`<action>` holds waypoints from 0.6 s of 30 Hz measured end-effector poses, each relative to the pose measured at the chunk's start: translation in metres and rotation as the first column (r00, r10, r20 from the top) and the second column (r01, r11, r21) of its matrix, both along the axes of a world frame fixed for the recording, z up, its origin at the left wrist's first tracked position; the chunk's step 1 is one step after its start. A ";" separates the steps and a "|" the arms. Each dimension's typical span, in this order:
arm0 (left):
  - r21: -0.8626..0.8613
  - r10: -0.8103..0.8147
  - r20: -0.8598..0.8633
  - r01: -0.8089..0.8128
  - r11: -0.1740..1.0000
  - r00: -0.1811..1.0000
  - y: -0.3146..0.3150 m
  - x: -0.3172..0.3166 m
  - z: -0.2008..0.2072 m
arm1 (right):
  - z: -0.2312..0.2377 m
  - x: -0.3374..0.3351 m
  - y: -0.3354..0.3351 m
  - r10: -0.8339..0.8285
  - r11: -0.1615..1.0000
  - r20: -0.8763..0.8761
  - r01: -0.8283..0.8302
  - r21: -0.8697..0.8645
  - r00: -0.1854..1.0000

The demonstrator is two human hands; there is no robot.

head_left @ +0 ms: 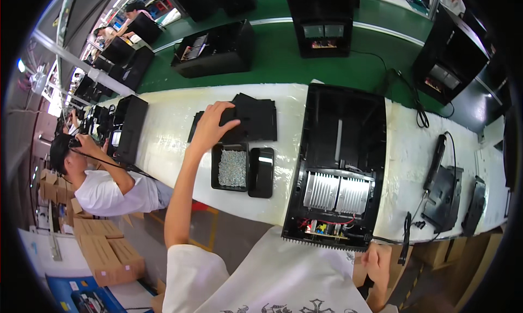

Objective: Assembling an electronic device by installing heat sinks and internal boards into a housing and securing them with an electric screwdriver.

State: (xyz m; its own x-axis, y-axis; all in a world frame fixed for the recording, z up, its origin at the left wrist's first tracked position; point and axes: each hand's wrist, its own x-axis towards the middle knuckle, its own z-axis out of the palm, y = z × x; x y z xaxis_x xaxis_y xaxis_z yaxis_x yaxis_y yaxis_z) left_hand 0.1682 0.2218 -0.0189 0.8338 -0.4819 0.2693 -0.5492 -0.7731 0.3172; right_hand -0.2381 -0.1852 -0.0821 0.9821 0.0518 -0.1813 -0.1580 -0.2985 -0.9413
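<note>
My left hand reaches over a loose stack of flat black plates, thumb and fingers apart. Whether its fingertips touch the top plate I cannot tell. Just below it stands a black bin full of small silvery screws, beside a shiny black tray. Before me on the bench lies an open black housing with two finned metal heat sinks and a small circuit board with red wires. My right hand is closed near the housing's lower right corner; what it holds, if anything, is hidden.
A power screwdriver and black parts lie at the right, with a hanging cable. Black housings stand on the green conveyor beyond. A co-worker in white works at the left. Cardboard boxes are stacked behind.
</note>
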 end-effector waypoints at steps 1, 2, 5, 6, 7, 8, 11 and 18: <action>-0.035 -0.060 -0.067 0.058 0.998 0.996 0.016 0.023 -0.021 | 0.011 0.009 0.000 0.006 1.000 0.014 -0.006 -0.001 1.000; -0.069 -0.116 -0.130 0.108 0.992 0.985 0.030 0.039 -0.037 | 0.021 0.019 0.003 0.007 1.000 0.096 -0.006 -0.009 0.995; 0.052 -0.117 -0.163 0.126 0.991 0.980 0.026 0.053 -0.051 | 0.055 0.040 0.006 0.065 0.998 0.139 -0.062 -0.021 0.988; 0.052 -0.112 -0.148 0.121 0.991 0.983 0.023 0.053 -0.048 | 0.071 0.046 0.006 0.115 0.993 0.096 -0.114 -0.025 0.989; 0.087 -0.066 -0.155 0.081 0.993 0.986 0.025 0.048 -0.048 | 0.087 0.054 0.005 0.233 0.966 0.012 -0.230 -0.121 0.972; 0.124 -0.015 -0.159 0.035 0.992 0.987 0.029 0.043 -0.046 | 0.091 0.059 0.007 0.289 0.947 0.028 -0.281 -0.155 0.957; -0.065 -0.031 -0.127 0.023 0.998 0.991 0.017 0.031 -0.028 | 0.127 0.067 0.002 0.425 0.905 0.077 -0.423 -0.046 0.902; -0.555 0.140 0.282 0.042 0.831 0.949 -0.016 -0.014 0.066 | 0.147 0.141 0.004 0.031 0.999 0.209 -0.022 -0.044 0.977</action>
